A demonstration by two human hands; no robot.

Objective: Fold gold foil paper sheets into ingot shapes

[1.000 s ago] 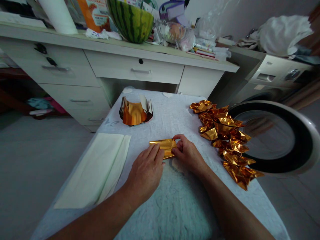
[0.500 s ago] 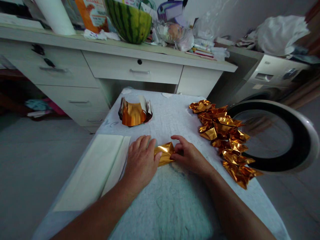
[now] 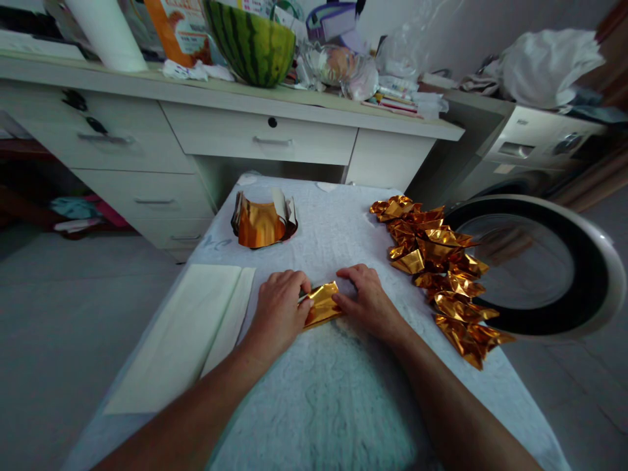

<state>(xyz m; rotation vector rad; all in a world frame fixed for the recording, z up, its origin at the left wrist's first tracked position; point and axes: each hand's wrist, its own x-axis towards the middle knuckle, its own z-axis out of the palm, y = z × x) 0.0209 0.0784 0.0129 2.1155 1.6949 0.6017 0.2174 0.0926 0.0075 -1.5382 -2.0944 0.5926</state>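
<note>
A folded sheet of gold foil paper [image 3: 322, 303] lies on the cloth-covered table between my hands. My left hand [image 3: 280, 302] pinches its left end, thumb on top and fingers curled at the edge. On the right end rests the thumb of my right hand [image 3: 366, 299]; its fingers are bent and spread apart above the far corner. Beyond my left hand stands a curved stack of gold foil sheets [image 3: 260, 222]. Folded gold foil pieces [image 3: 426, 245] lie in a long heap to the right.
White folded paper [image 3: 181, 333] lies on the table's left side. Behind the table is a white desk [image 3: 235, 140] bearing half a watermelon [image 3: 250, 46] and plastic bags. An open washing machine door [image 3: 596, 261] hangs close to the table's right edge.
My left hand has gone from lying flat over the foil's left end to pinching it with curled fingers. My right thumb has moved onto the foil's top at the right end.
</note>
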